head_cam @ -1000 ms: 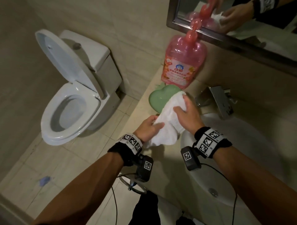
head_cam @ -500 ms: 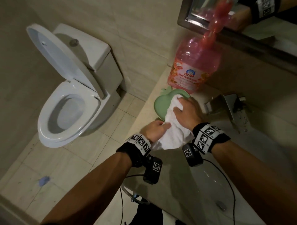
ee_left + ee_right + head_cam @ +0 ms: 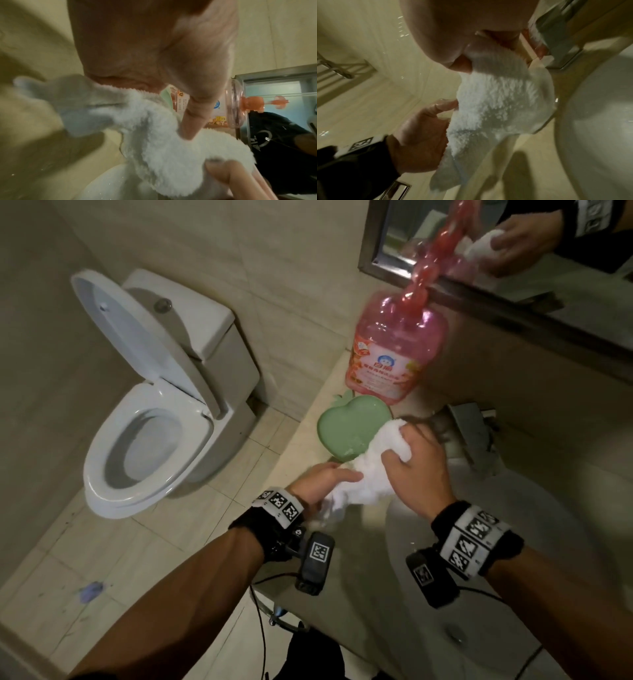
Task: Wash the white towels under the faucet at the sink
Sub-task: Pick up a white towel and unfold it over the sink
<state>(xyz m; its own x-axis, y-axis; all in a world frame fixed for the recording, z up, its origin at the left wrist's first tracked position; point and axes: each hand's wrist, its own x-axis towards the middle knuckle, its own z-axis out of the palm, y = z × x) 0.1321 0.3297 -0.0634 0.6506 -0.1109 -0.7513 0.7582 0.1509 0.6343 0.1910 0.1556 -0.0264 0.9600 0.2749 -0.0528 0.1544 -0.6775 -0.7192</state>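
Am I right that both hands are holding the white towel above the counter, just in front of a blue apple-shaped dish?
Nearly: the apple-shaped dish is green, not blue, as the head view shows. The left hand and right hand do hold the white towel just in front of it.

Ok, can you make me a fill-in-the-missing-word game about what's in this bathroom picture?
1. Both hands hold a fluffy towel that is ____ in colour.
2. The apple-shaped dish on the counter is ____.
3. The big soap bottle behind the dish is ____.
4. The lid of the toilet is ____.

Missing words: white, green, pink, up
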